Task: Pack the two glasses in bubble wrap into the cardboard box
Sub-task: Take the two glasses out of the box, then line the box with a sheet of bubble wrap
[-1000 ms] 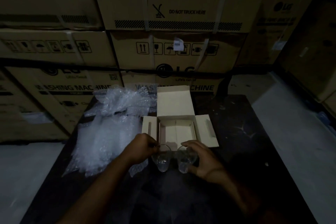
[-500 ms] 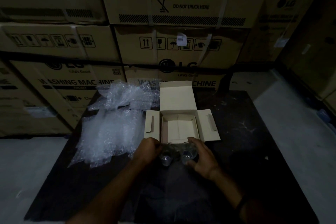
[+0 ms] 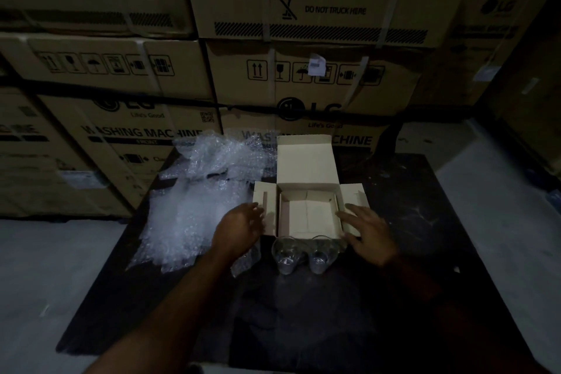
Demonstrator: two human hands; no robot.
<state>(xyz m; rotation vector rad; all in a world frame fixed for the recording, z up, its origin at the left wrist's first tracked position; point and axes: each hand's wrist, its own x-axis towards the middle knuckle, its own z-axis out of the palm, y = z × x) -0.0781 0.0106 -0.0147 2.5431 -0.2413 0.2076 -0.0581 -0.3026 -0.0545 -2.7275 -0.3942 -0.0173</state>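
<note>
Both forearms reach forward from bottom of frame, converging toward centre. Left hand (image 3: 241, 229) flat, palm down, fingers (image 3: 258, 211) loosely extended and pointing forward-right, gripping nothing. Right hand (image 3: 368, 232) also palm down, fingers (image 3: 349, 215) spread and pointing forward-left, empty. Hands well apart, at about same height. Bare forearms, dimly lit.

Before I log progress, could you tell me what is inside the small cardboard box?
The cardboard box shows only its bare pale floor; its near wall hides the front corner. Both glasses stand outside.
</note>
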